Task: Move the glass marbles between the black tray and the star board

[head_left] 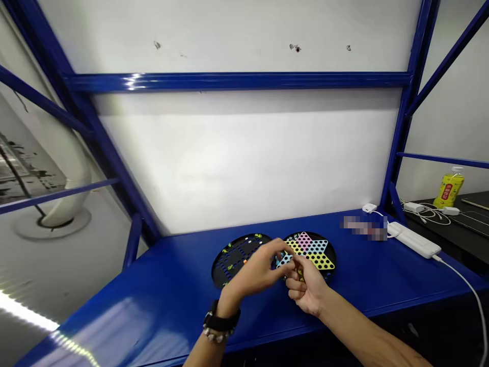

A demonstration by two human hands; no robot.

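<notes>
Left hand [260, 267]: fingers curled, tips pinched toward the right hand; whether it grips a piece cannot be told
Right hand [305, 288]: palm up and cupped, apparently to cradle small pieces; contents too small to tell
Star board [311, 250]: flat on the desk [160, 300], just behind the hands
Black tray [239, 255]: beside the board, holding loose pieces within reach

the tabletop [160, 300] is glossy blue. the star board [311, 250] shows a pink, yellow and light-blue star dotted with black holes. at its 9 o'clock, the black tray [233, 257] holds green and yellow specks. the bottle [451, 189] is yellow with a red label.
</notes>
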